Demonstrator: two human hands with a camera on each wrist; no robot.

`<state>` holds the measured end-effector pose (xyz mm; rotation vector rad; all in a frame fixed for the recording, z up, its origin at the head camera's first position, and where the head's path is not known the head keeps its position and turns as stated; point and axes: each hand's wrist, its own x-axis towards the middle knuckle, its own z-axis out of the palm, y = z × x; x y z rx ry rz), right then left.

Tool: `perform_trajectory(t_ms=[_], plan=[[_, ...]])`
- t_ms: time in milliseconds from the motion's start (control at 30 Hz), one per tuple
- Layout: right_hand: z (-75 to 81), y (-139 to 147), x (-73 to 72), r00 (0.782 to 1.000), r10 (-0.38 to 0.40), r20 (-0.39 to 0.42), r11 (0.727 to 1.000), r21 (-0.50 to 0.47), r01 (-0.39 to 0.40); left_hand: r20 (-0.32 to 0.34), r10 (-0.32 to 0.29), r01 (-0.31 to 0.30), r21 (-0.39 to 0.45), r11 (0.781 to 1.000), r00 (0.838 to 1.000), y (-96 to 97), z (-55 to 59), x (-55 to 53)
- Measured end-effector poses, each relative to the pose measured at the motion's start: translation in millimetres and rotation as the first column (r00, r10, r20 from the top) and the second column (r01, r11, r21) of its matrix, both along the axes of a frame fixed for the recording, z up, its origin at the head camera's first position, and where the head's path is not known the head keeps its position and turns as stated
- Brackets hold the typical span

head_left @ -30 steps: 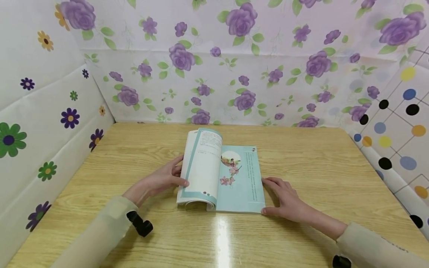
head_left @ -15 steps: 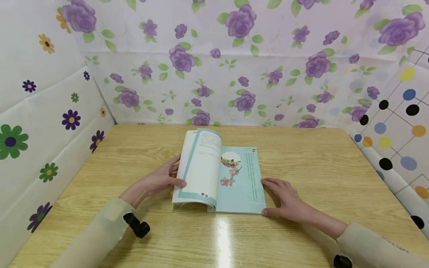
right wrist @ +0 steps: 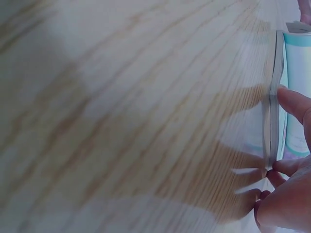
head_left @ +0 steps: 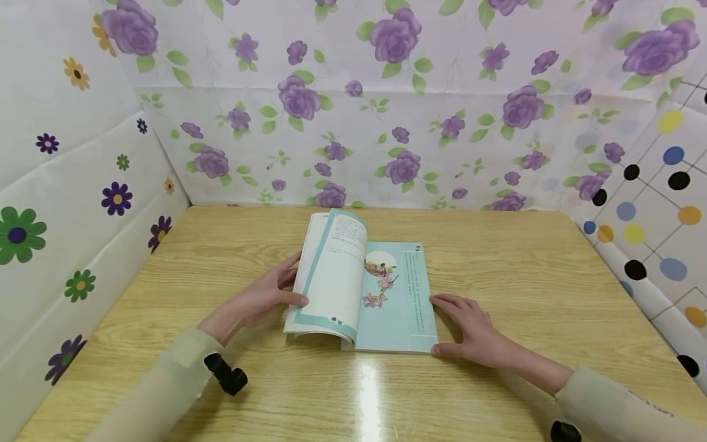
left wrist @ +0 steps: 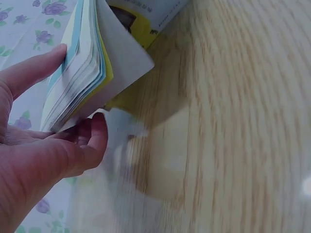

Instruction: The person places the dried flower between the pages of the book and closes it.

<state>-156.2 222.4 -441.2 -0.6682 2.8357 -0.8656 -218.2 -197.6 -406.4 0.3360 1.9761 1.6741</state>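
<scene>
An open book (head_left: 394,319) lies on the wooden table, its right page light blue with a round picture and pink blossoms. My left hand (head_left: 265,294) grips the lifted left-hand pages (head_left: 331,276), thumb on top near the outer edge and fingers behind. In the left wrist view the page block (left wrist: 85,73) stands tilted between thumb and fingers, with part of a yellow and grey cover (left wrist: 146,19) beyond it. My right hand (head_left: 472,328) rests at the book's right edge, thumb by the lower corner and fingertips farther up, spread apart. The right wrist view has the thumb (right wrist: 294,104) touching that edge.
The wooden table (head_left: 525,264) carries a bright light reflection in front of the book. A purple-rose cloth (head_left: 342,123) hangs behind it, a flowered one (head_left: 83,202) at the left, a dotted one (head_left: 652,215) at the right. Black wrist cameras (head_left: 226,373) sit on the sleeves.
My left hand and the lifted pages have shifted slightly left and lower, the pages fanning out a little more. My right hand stays at the right edge.
</scene>
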Motion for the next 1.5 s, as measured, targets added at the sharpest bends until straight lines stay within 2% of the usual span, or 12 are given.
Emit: perform_trajectory(t_ms=[200,400,667,833,1133,1233,1300,1367,1500], plan=[[1.7,0.2,1.1,1.0,-0.001,0.004,1.0,0.0,0.001,-0.145,0.025,-0.044,-0.132,0.99,0.989,-10.5,2.8,0.1],[0.7,0.9,1.5,1.0,-0.004,0.002,1.0,0.005,0.004,-0.311,0.018,-0.092,-0.224,0.97,0.95,-16.4,11.0,4.3],[0.4,1.2,0.8,1.0,-0.006,0.002,1.0,0.014,0.006,-0.403,-0.037,-0.104,-0.323,0.94,0.914,-20.1,24.5,9.1],[1.1,0.9,0.9,1.0,-0.003,0.01,1.0,0.008,0.003,-0.475,-0.129,-0.073,-0.383,0.921,0.87,-19.3,34.9,6.4],[0.7,0.1,0.8,1.0,-0.004,0.007,1.0,0.015,0.004,-0.549,-0.286,-0.059,-0.526,0.848,0.786,-7.1,64.9,0.9],[0.9,0.1,1.0,1.0,-0.004,0.005,1.0,0.019,0.004,-0.541,-0.324,-0.05,-0.565,0.823,0.776,-2.0,75.2,-1.5],[1.0,0.1,1.1,1.0,-0.004,0.002,1.0,0.018,0.004,-0.543,-0.353,-0.044,-0.587,0.808,0.762,1.4,81.7,-3.2],[0.9,0.1,1.1,1.0,-0.002,-0.001,1.0,0.015,0.002,-0.552,-0.393,-0.056,-0.627,0.777,0.736,5.3,88.1,-5.1],[0.1,0.6,1.4,1.0,0.001,-0.016,1.0,0.019,-0.001,-0.576,-0.492,-0.095,-0.706,0.702,0.653,15.8,102.2,-10.6]])
